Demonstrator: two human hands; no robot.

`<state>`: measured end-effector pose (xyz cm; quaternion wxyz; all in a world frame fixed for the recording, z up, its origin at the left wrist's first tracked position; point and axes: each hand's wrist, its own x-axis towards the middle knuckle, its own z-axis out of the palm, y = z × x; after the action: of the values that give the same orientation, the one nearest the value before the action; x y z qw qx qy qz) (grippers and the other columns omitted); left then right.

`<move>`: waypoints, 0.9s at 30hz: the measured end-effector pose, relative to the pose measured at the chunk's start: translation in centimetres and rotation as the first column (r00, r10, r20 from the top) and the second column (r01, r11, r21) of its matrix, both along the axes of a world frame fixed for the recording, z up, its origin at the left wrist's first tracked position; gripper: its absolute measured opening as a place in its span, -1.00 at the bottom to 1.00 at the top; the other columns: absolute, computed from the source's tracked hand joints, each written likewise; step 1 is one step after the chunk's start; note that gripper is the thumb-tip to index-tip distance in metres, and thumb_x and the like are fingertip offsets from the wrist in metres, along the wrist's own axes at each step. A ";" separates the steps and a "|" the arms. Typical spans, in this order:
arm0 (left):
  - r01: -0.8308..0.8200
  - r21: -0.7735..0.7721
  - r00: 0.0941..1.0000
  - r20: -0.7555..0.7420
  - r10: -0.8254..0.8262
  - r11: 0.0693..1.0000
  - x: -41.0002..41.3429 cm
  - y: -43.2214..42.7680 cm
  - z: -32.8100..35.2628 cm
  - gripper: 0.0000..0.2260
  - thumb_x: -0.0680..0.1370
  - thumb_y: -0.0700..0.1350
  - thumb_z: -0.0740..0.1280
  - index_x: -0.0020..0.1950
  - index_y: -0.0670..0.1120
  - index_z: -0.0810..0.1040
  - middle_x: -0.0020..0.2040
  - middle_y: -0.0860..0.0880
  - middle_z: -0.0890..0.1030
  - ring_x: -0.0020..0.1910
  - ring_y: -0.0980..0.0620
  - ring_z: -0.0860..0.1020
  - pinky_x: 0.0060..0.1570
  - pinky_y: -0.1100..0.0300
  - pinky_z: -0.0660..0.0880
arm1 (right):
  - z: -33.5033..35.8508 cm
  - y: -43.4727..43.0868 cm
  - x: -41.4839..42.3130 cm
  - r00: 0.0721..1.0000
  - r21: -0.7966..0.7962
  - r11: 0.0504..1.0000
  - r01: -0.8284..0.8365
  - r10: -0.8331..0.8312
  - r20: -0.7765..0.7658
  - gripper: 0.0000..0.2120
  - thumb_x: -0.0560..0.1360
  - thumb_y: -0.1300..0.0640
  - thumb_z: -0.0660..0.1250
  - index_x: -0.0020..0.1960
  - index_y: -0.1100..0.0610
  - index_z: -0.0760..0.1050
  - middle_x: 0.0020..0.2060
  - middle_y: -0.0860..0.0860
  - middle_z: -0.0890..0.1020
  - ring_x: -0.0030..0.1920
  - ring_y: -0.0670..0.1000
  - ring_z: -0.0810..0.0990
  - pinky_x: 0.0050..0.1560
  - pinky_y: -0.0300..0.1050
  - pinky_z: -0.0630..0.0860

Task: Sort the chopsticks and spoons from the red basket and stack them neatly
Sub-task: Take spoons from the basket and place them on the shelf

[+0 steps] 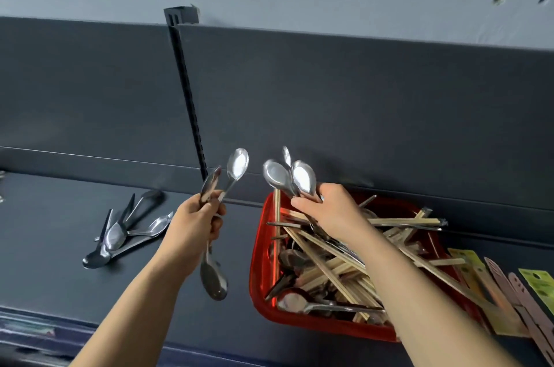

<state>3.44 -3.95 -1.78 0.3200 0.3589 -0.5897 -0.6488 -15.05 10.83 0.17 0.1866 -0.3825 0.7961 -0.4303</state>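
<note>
The red basket [258,264] sits on the dark tabletop [45,231], at the foot of a dark back panel [389,111]. It is heaped with wooden chopsticks [329,258] lying crosswise, several poking out over its far right rim. Loose spoons [295,302] lie among them, one of them bowl up near the basket's front edge.

The right hand [332,210] is above the basket's far left corner. Its grip is closed round the handles of a bunch of spoons [303,179] whose bowls fan upward; at least three bowls show. The left hand [195,225] is just left of the basket, raised off the tabletop, its grip closed on a second bunch [237,164] — two bowls point up and one spoon hangs bowl down below the fist.

Further left of the basket, well apart from it, a small pile of spoons [115,236] lies on the tabletop, handles roughly side by side and bowls facing mixed ways. Right of the basket lies a row of flat paper strips [506,285] in yellow, green and pinkish brown — whether they touch its rim I cannot tell. Behind the basket and to its left, a slotted black rail [187,96] runs up the panel.
</note>
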 end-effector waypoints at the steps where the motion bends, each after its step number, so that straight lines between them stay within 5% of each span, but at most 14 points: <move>1: -0.017 -0.009 1.000 -0.009 0.017 1.000 0.7 -0.4 0.1 -0.83 0.66 -0.19 0.16 0.00 -0.12 0.54 -0.32 0.00 0.47 -0.50 0.14 0.31 -0.53 0.34 0.25 | 0.3 -0.7 0.9 1.000 -0.018 1.000 -0.010 0.010 0.026 -0.64 0.43 -0.02 0.44 -0.39 0.07 0.34 -0.53 -0.16 0.35 -0.48 -0.16 0.30 -0.39 -0.17 0.25; 6: -0.193 -0.033 0.977 0.081 0.195 0.981 8.4 -6.5 -0.3 -0.84 0.64 -0.20 0.19 -0.06 -0.14 0.55 -0.34 -0.01 0.49 -0.43 0.09 0.37 -0.41 0.25 0.32 | -0.7 -9.0 9.4 0.982 -0.013 0.994 -0.109 0.110 0.156 -0.59 0.41 0.01 0.46 -0.40 0.06 0.26 -0.57 -0.11 0.30 -0.50 -0.07 0.26 -0.45 -0.18 0.20; 14: -0.166 0.016 0.959 0.236 0.157 0.986 13.2 -14.3 -3.8 -0.81 0.57 -0.36 0.13 -0.16 -0.19 0.47 -0.37 -0.09 0.45 -0.44 0.00 0.36 -0.42 0.23 0.34 | -6.1 -17.0 16.5 0.930 0.084 0.994 -0.063 0.027 0.367 -0.75 0.43 0.04 0.40 -0.28 0.11 0.39 -0.39 0.04 0.40 -0.34 0.01 0.35 -0.28 -0.13 0.26; 17: -0.121 0.022 0.959 0.259 0.111 0.992 14.3 -17.1 -4.9 -0.79 0.55 -0.41 0.11 -0.18 -0.21 0.45 -0.38 -0.13 0.42 -0.48 0.01 0.34 -0.52 0.28 0.34 | -7.6 -20.4 18.6 0.921 0.119 0.993 0.007 -0.052 0.385 -0.69 0.41 0.06 0.41 -0.36 0.10 0.32 -0.44 0.03 0.37 -0.38 0.02 0.32 -0.33 -0.14 0.25; 23: -0.093 -0.074 0.933 0.341 0.113 0.993 14.7 -20.6 -7.5 -0.89 0.54 -0.24 0.32 -0.19 -0.18 0.55 -0.46 0.04 0.58 -0.46 0.09 0.51 -0.38 0.23 0.45 | -10.0 -24.2 21.0 0.918 0.212 0.961 0.179 -0.241 0.315 -0.61 0.46 0.04 0.39 -0.45 0.10 0.31 -0.60 -0.11 0.36 -0.54 -0.09 0.32 -0.54 -0.23 0.24; 27: -0.103 -0.091 0.943 0.307 0.126 0.991 14.6 -21.6 -8.6 -0.91 0.50 -0.23 0.38 -0.05 -0.05 0.61 -0.32 0.08 0.64 -0.37 0.16 0.57 -0.39 0.36 0.46 | -10.2 -25.3 21.5 0.895 0.217 0.949 0.228 -0.292 0.337 -0.70 0.47 0.04 0.36 -0.32 0.16 0.37 -0.43 0.08 0.52 -0.47 0.04 0.46 -0.38 -0.03 0.54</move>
<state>18.08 -25.51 -10.36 0.2729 0.4786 -0.6345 -0.5421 6.47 -14.43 -10.08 0.3039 -0.1681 0.8257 -0.4445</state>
